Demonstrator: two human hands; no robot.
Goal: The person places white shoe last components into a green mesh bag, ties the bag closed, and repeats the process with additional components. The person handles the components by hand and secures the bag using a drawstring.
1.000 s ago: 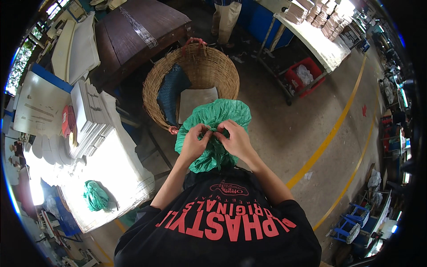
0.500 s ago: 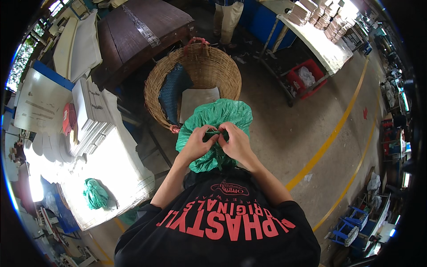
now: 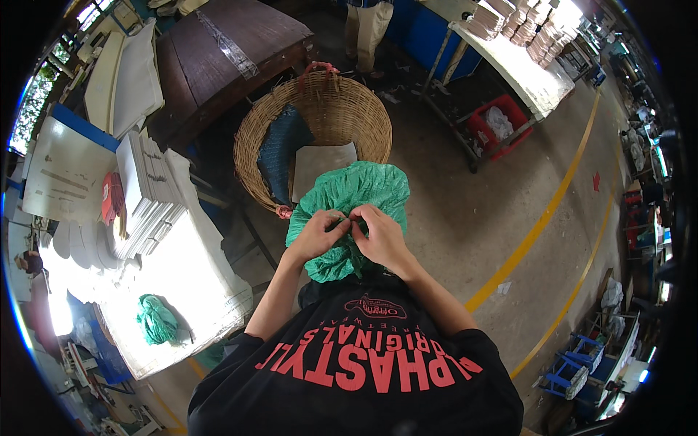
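Left grip [image 3: 314, 237], right grip [image 3: 382, 237] pinching green bag [image 3: 352, 190]; gathered side faces up, long axis unclear.

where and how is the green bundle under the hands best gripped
Probably at its gathered middle, pinched from above. The bundle spreads wide and soft all round, but its folds draw together toward the middle, where the left hand and right hand meet. That bunch faces up, so coming from the top looks easiest; the loose, crinkled edges would likely give.
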